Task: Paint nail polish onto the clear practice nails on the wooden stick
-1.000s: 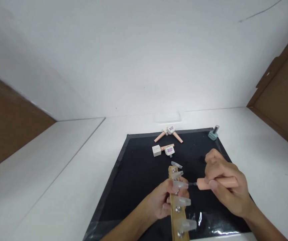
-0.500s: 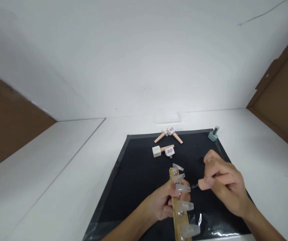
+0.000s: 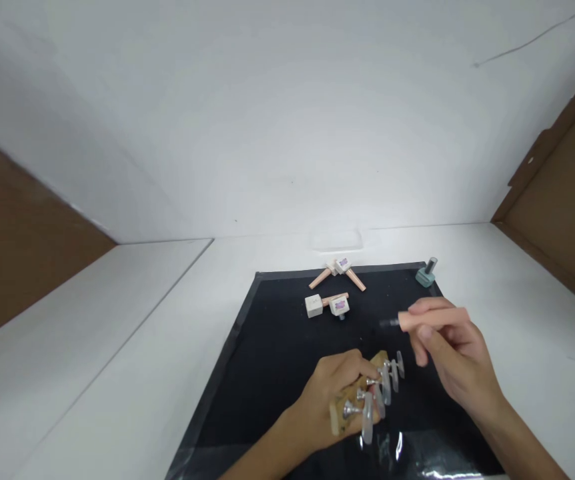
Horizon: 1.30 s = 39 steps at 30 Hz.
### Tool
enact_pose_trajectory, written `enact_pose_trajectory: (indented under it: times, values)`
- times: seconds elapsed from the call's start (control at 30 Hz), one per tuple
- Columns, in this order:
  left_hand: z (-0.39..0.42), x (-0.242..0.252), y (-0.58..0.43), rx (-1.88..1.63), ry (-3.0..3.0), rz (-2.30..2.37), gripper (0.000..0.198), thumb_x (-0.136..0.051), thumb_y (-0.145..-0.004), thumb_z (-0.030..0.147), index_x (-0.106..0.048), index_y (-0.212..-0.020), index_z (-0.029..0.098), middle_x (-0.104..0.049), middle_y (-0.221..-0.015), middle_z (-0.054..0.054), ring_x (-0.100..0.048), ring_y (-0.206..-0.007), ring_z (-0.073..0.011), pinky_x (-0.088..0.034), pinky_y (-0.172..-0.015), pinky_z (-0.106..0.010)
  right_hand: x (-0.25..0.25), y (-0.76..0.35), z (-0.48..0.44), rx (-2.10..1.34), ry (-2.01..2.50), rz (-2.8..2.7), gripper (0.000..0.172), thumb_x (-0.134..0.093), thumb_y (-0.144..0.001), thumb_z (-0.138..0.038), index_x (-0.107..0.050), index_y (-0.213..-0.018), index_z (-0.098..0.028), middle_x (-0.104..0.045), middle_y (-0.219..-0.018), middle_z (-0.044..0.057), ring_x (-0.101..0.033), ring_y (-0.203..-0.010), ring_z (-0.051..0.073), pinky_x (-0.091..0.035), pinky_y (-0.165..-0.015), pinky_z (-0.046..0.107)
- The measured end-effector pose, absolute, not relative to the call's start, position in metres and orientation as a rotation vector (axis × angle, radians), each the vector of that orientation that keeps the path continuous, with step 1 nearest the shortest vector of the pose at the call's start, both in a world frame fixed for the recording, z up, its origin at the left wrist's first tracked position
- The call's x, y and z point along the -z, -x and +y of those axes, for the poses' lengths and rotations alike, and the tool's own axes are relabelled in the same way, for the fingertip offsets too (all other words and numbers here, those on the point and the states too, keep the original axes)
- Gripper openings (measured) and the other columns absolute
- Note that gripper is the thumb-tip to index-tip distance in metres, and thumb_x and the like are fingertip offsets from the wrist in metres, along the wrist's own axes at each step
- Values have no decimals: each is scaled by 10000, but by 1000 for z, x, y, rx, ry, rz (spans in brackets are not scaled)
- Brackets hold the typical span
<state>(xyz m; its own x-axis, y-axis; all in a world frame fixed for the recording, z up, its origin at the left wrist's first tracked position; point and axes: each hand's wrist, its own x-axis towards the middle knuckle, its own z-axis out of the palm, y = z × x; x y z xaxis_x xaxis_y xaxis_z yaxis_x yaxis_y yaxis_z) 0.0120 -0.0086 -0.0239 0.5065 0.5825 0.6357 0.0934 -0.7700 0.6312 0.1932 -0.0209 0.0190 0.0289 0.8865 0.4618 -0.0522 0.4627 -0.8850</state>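
Observation:
My left hand [image 3: 312, 403] is closed around a wooden nail-tip holder [image 3: 336, 417], tilted over the black mat. Metal pegs stick out of the holder, carrying several translucent false nails [image 3: 367, 419] that face right. To the right, my right hand [image 3: 460, 363] pinches a nail polish brush [image 3: 432, 319] by its peach-coloured cap handle. The dark bristle end points left and is blurred, clear of the false nails.
Several white nail polish bottles [image 3: 313, 306] with peach caps lie on the black mat [image 3: 247, 373]. A green bottle [image 3: 425, 276] with a grey cap stands at the mat's back right corner. Brown cardboard walls [image 3: 562, 180] flank the white table [image 3: 132, 333].
My left hand has turned the holder, so the false nails now show edge-on with their pegs visible. My right hand has lifted the brush up and away from the nails.

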Motion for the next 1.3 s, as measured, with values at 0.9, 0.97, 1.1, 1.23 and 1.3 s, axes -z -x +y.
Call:
enact_pose_trajectory:
  times: [0.9,0.97,1.1,1.23,1.3]
  values:
    - [-6,18,-7,-1107,-2394,572,70,-547,-780,196,-486,-747,191,-501,-548,42,-412,-438,-80,-298,-423,-193,-33,-190,-21,-518,768,-1795,156,-639,-777,-109,-561,-693,-215,-658,-658,-16,-504,-563,119,-413,-533,279]
    - [-5,17,-7,-1130,-2413,542,50,-529,-786,169,-484,-779,191,-492,-553,44,-404,-441,-84,-279,-420,-199,-32,-191,-21,-536,716,-1790,155,-641,-782,-129,-551,-688,-212,-653,-651,-21,-497,-547,111,-410,-537,279]
    - [-5,15,-6,-1132,-2454,547,33,-517,-802,185,-491,-784,197,-469,-562,48,-382,-448,-89,-254,-424,-214,-32,-190,-21,-587,700,-1894,185,-642,-787,-172,-533,-642,-207,-636,-578,-29,-467,-523,110,-399,-532,278]
    - [-6,12,-4,-1074,-2521,613,61,-516,-821,209,-495,-765,197,-467,-570,51,-377,-444,-88,-262,-435,-216,-32,-188,-21,-469,806,-1833,156,-631,-765,-110,-559,-679,-217,-638,-601,-24,-477,-552,124,-387,-528,280]
    - [-7,11,-3,-1081,-2532,621,73,-509,-834,220,-502,-766,195,-468,-567,47,-394,-446,-93,-263,-435,-219,-31,-188,-21,-477,765,-1820,159,-629,-761,-111,-550,-676,-219,-621,-589,-30,-468,-536,118,-388,-534,283]
